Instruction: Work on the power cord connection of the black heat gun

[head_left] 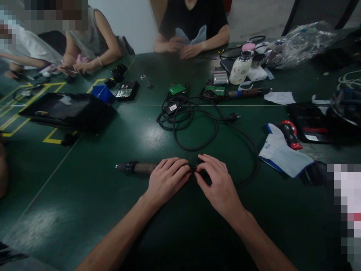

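An electric screwdriver (143,168) lies on the green table, its tip pointing left. My left hand (168,175) is wrapped over the rear part of its brown body. At the tail end, my right hand (216,177) pinches the dark cable plug with thumb and fingers. The fingers partly hide where plug and screwdriver meet, so I cannot tell whether they are joined. A black power cable (256,158) curves from near my right hand up to a loose coil with an inline adapter (172,108) and a mains plug (233,117).
Opened hard drives (126,91) and a second electric screwdriver (249,92) lie beyond the cable. A black bin (67,109) sits left. On the right are a glove (284,154), a red-black handled tool (291,135) and a bottle (240,69). Other people sit across the table.
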The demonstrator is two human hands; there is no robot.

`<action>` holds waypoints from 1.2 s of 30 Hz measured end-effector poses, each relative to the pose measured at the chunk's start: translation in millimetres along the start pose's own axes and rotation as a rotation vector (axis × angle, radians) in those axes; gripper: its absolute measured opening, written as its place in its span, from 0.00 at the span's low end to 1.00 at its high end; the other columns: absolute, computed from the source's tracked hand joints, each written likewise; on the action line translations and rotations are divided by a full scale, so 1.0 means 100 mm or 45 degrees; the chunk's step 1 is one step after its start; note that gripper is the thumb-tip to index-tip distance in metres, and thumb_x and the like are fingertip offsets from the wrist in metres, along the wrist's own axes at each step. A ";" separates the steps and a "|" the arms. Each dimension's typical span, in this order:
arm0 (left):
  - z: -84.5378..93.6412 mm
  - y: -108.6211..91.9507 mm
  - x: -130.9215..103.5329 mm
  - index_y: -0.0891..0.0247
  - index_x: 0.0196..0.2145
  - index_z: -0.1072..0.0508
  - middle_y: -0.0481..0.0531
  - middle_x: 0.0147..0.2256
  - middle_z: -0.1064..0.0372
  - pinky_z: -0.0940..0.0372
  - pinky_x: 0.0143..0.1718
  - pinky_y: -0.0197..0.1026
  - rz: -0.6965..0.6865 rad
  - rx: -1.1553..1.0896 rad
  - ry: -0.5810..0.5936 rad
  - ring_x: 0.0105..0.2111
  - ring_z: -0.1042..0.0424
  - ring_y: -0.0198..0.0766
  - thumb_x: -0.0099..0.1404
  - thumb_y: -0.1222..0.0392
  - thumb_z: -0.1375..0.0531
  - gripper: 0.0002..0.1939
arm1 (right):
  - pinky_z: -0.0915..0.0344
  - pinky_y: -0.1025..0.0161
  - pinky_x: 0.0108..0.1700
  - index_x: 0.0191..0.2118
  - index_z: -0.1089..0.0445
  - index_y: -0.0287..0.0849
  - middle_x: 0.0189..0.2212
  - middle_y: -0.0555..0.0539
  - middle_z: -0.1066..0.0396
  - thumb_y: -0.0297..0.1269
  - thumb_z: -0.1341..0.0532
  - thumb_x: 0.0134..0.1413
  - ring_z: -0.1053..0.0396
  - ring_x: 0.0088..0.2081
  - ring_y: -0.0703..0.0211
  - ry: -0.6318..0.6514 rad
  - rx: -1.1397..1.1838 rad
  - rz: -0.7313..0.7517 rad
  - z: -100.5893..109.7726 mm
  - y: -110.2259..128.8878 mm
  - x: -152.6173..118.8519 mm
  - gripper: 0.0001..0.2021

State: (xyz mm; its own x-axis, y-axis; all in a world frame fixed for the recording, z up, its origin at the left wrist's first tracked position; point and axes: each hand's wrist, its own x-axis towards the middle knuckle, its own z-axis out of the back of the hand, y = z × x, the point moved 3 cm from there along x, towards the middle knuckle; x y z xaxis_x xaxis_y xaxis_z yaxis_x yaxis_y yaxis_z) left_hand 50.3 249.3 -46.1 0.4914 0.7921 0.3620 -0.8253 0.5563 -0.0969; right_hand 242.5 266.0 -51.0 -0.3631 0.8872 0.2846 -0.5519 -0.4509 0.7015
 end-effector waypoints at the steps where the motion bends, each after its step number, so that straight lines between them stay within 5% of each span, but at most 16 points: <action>1: 0.00 0.00 0.00 0.57 0.50 0.25 0.52 0.53 0.24 0.32 0.52 0.49 0.004 0.000 0.002 0.52 0.25 0.45 0.74 0.59 0.39 0.08 | 0.37 0.40 0.64 0.43 0.30 0.47 0.60 0.43 0.27 0.29 0.39 0.66 0.35 0.66 0.44 0.001 -0.001 -0.002 0.00 0.00 0.00 0.05; 36: -0.01 0.01 -0.02 0.58 0.48 0.26 0.49 0.53 0.24 0.33 0.52 0.48 -0.018 -0.050 0.033 0.52 0.26 0.43 0.74 0.61 0.39 0.06 | 0.38 0.43 0.64 0.43 0.28 0.47 0.60 0.44 0.28 0.29 0.37 0.66 0.36 0.66 0.46 0.021 -0.011 -0.007 0.00 0.01 0.00 0.05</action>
State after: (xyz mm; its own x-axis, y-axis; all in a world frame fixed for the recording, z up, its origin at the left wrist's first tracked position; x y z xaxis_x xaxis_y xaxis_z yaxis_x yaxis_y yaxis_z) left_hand 48.8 248.7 -48.0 0.5106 0.7899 0.3395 -0.8068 0.5767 -0.1285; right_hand 242.4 266.2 -50.2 -0.3723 0.8881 0.2695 -0.5607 -0.4466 0.6972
